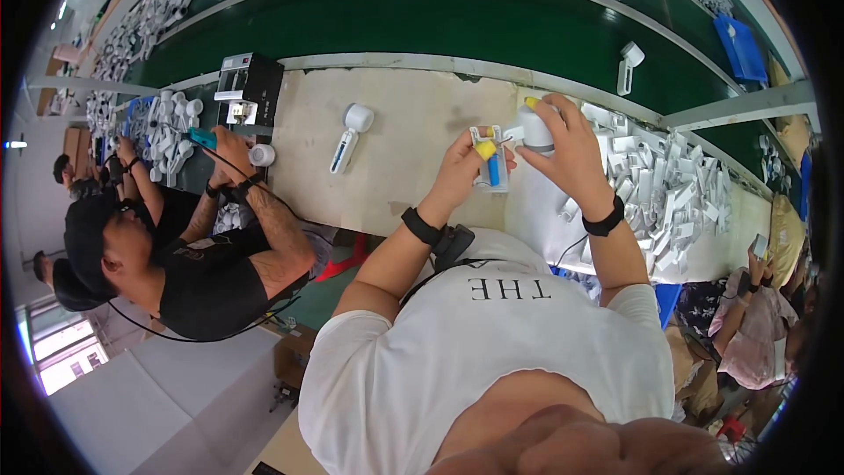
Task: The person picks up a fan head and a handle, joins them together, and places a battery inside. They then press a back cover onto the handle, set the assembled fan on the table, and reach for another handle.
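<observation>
My left hand [454, 166] is closed around a narrow white plastic handle housing [489, 188] above the table. Inside its open face lie a blue cylinder [494, 171], which looks like a battery, and a yellow piece [485, 151]. My right hand [570, 146] grips a round white head part [535, 130] just to the right of the housing. Another yellow piece [531, 102] shows at the top of that head, by my fingertips. Thin wires seem to run between the two parts. My fingers partly cover both.
A finished-looking white handheld device [350, 137] lies left on the beige table [400, 167]. Many white housings [677, 185] are heaped at right. A black machine [250, 88] stands beyond a co-worker [202, 264] at left. Another device [629, 68] rests on the green belt [492, 14].
</observation>
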{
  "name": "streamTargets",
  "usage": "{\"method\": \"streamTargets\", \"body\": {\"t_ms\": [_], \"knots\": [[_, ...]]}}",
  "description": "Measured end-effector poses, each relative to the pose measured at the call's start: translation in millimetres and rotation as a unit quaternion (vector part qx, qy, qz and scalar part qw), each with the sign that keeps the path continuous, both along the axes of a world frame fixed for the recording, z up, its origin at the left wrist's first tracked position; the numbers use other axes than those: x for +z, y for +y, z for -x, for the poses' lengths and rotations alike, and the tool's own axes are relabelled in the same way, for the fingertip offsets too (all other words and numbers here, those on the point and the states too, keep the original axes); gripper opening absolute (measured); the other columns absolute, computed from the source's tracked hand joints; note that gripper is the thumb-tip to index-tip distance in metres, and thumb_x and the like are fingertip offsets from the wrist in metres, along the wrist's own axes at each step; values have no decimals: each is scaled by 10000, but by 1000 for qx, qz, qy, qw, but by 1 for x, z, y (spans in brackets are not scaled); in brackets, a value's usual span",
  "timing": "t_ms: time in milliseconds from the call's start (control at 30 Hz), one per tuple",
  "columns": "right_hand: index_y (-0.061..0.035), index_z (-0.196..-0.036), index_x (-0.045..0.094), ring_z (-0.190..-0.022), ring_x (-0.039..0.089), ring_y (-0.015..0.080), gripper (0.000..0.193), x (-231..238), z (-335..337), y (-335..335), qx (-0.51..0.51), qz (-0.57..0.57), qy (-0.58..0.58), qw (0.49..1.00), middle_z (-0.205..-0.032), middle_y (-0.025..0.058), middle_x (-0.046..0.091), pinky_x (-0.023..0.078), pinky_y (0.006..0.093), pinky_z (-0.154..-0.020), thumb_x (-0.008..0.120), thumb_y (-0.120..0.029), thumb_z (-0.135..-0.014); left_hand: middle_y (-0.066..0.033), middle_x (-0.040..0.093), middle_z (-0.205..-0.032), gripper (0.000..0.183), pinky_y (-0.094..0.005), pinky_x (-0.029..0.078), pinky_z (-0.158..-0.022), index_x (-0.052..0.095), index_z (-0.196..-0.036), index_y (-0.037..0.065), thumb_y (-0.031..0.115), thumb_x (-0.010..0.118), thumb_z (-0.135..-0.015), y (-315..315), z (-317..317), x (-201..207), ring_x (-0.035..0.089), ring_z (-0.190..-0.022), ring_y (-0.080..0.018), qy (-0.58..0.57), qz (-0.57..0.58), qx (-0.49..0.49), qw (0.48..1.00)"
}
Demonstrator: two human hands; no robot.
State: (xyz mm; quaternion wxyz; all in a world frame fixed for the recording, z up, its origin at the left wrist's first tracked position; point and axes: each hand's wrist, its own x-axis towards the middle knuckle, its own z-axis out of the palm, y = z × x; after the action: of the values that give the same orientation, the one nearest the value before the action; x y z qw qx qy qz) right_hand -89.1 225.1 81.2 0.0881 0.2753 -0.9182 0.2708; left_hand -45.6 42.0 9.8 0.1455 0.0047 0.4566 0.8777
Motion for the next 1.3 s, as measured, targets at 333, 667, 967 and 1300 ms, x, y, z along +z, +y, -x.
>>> {"method": "streamTargets", "body": {"t_ms": [333,667,967,1300], "knots": [[-107,-1307,358,-834,614,230,558,-79,-55,46,106,576,-683,437,-1027,116,590,510,275,-609,467,-446,-877,-177,604,-914,220,-344,527,-650,448,-1064,24,141,445,-878,-22,-21,25,631,-728,-256,-77,55,-146,985],[-145,-1321,244,-1005,546,269,763,-62,-96,22,6,424,-284,860,-1200,145,439,480,320,-798,669,-13,-700,-167,607,-878,208,-330,528,-571,463,-998,3,95,409,-820,-14,-33,65,621,-669,-242,-186,-49,-191,963],[-97,-1107,439,-1121,445,328,620,-24,-77,50,55,174,14,983,-1228,161,442,384,386,-926,761,-50,-579,-100,575,-794,194,-281,467,-539,461,-975,13,79,473,-793,-4,-48,79,560,-599,-142,-37,184,-183,965],[-68,-1166,439,-1138,455,323,661,0,-84,50,87,95,25,991,-1229,148,454,413,376,-918,740,-8,-581,-69,570,-675,156,-248,438,-500,488,-865,14,94,541,-743,-2,-51,68,538,-545,-114,54,335,-135,931]]}}
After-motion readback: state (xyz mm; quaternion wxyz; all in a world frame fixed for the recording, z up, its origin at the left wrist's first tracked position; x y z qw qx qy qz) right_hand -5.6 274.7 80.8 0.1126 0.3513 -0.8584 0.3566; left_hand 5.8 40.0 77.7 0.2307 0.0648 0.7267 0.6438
